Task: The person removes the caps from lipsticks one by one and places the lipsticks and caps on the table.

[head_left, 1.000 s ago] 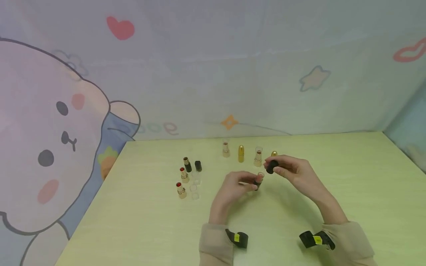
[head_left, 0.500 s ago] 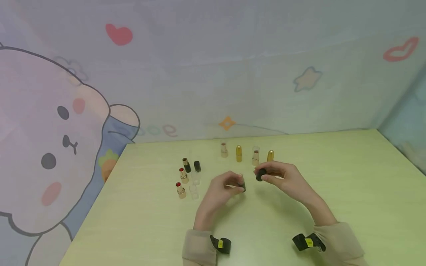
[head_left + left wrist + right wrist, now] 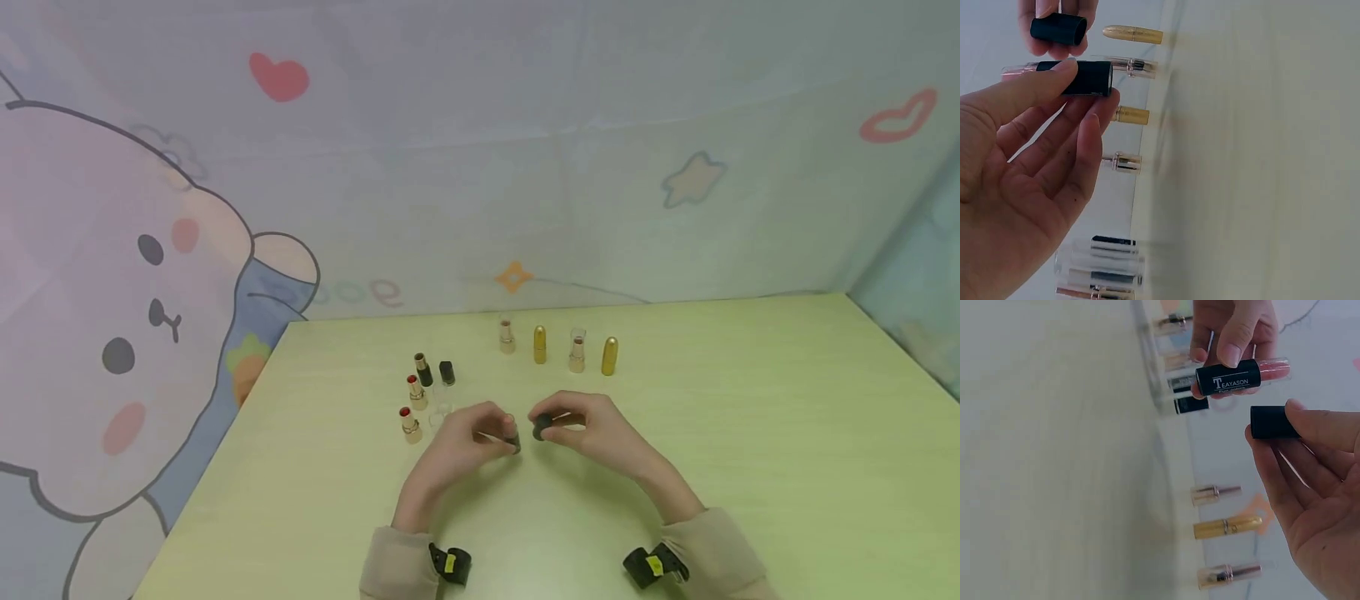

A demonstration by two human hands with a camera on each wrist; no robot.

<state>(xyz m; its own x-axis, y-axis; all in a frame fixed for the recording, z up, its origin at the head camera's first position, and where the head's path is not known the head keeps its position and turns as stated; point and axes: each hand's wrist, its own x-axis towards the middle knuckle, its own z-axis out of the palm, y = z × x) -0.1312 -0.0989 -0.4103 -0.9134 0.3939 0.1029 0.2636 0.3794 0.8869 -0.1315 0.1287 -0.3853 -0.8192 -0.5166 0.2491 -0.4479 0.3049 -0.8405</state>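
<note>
My left hand pinches a lipstick tube between thumb and fingers, above the table. The tube has a black base with white "TEAYASON" lettering and a clear top showing pink inside. Across from it, my right hand holds a short black cylindrical cap between thumb and fingertips. In the left wrist view the black cap shows an open end. A small gap separates the cap from the tube in the head view.
Behind the hands stand two gold bullet-shaped lipsticks and two clear-capped ones. At left are two uncapped red lipsticks, a black-based lipstick, a black cap and clear caps partly behind the left hand.
Both hands have moved left and nearer the person, still holding the tube and the cap. The right-hand gold lipstick, partly covered earlier, is now fully in sight; the clear caps are now partly covered.
</note>
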